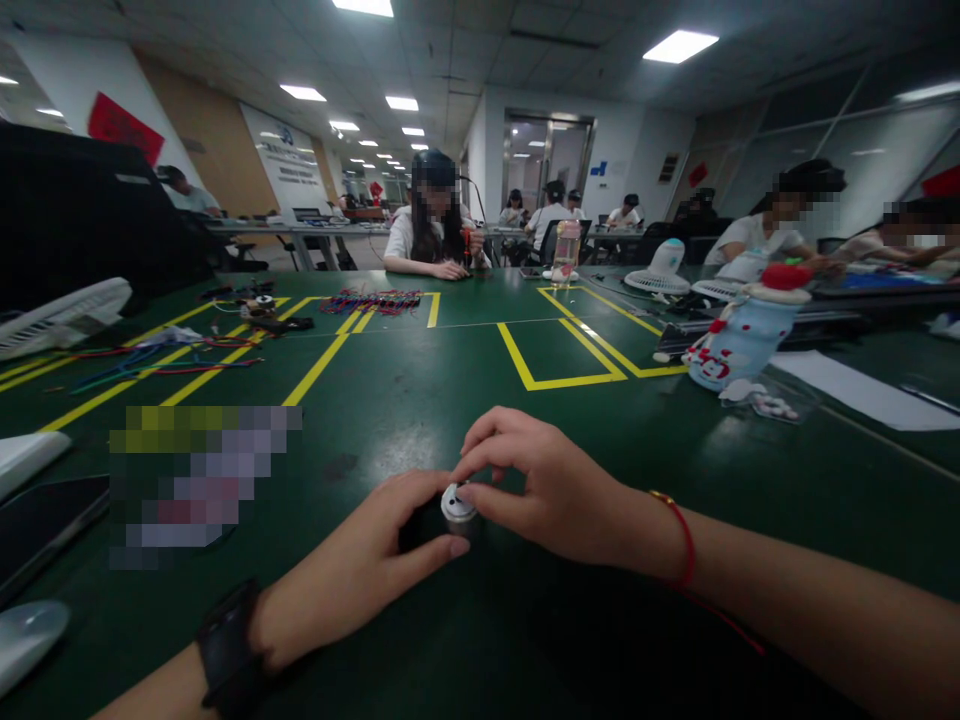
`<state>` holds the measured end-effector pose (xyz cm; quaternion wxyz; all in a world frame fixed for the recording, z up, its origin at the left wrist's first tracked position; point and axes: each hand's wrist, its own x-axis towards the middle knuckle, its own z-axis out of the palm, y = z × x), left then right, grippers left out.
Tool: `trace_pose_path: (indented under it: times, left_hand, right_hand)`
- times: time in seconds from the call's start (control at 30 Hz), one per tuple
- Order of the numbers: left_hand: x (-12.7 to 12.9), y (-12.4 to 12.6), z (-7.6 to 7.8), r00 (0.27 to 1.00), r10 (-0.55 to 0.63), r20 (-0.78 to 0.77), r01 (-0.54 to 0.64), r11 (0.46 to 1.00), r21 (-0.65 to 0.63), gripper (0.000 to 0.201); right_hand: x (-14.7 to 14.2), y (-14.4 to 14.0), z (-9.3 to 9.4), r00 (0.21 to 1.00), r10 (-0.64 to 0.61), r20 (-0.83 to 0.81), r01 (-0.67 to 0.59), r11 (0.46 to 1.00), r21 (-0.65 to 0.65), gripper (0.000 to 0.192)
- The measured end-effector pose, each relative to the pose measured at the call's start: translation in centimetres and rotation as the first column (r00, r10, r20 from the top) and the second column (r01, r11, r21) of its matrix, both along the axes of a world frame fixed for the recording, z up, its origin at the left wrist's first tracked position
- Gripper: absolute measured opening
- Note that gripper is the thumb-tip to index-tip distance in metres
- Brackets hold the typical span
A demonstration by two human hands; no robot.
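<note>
A small silver metal cylinder (460,520), rather like a small motor, stands upright on the green table, its pale top face marked with dark holes. My left hand (382,530) curves round it, with the thumb at the near side and the fingers behind. Over its top, my right hand (529,480) has thumb and index finger drawn together at the top face. Whatever may lie between those fingertips is too small or hidden to make out. A dark watch (231,645) is on the left wrist, a red cord (684,540) on the right.
Bundled wires (371,300) and loose wires (176,360) lie farther back. To the right are a blue bottle (750,335), a small clear bag (772,402) and white paper (874,390). A phone (49,530) and mouse (30,635) sit left. Another person (431,225) sits opposite.
</note>
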<state>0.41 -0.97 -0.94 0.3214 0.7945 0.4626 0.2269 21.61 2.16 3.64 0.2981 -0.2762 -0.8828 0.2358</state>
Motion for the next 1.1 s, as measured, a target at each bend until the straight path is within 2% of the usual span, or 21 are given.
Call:
trace_pose_path:
  times: [0.13,0.23,0.37,0.43,0.5,0.73,0.93,1.1]
  left_hand:
    - [-0.2,-0.1,-0.1,1.000,-0.006,0.001,0.006,1.000,0.011,0.037]
    - [-0.1,-0.1,-0.1,1.000,-0.006,-0.015,0.007,1.000,0.015,0.038]
    - [0.0,-0.1,0.1,1.000,-0.009,-0.017,0.009,1.000,0.025,0.039]
    - [0.0,-0.1,0.2,1.000,-0.012,-0.018,0.012,1.000,0.019,0.039]
    - [0.0,-0.1,0.2,1.000,-0.013,-0.020,0.014,1.000,0.018,0.041]
    - [0.0,0.0,0.0,1.000,0.004,-0.020,-0.003,1.000,0.027,0.044]
    - [0.0,-0.1,-0.1,1.000,0.001,-0.003,0.000,0.999,0.036,0.044]
    - [-0.1,-0.1,0.0,1.000,0.017,-0.005,-0.017,0.999,0.033,0.042]
  right_hand:
    - [-0.2,-0.1,-0.4,1.000,0.002,0.024,-0.001,1.000,-0.030,0.015]
    - [0.1,0.0,-0.6,1.000,0.009,-0.019,-0.011,0.991,-0.131,0.015]
    - [0.8,0.5,-0.9,0.994,-0.066,-0.089,0.037,0.956,-0.291,0.015]
    - [1.1,0.6,-1.2,0.990,-0.096,-0.100,0.058,0.942,-0.329,0.015]
    - [1.2,0.4,-1.3,0.990,-0.094,-0.105,0.055,0.944,-0.324,0.016]
    - [0.7,-0.8,-1.0,0.995,0.035,-0.089,-0.054,0.972,-0.227,0.024]
    - [-0.4,-0.7,-1.8,0.988,-0.076,-0.134,0.054,0.985,-0.161,0.012]
    - [0.2,-0.3,-1.3,0.965,-0.154,-0.214,0.126,0.982,-0.137,0.010]
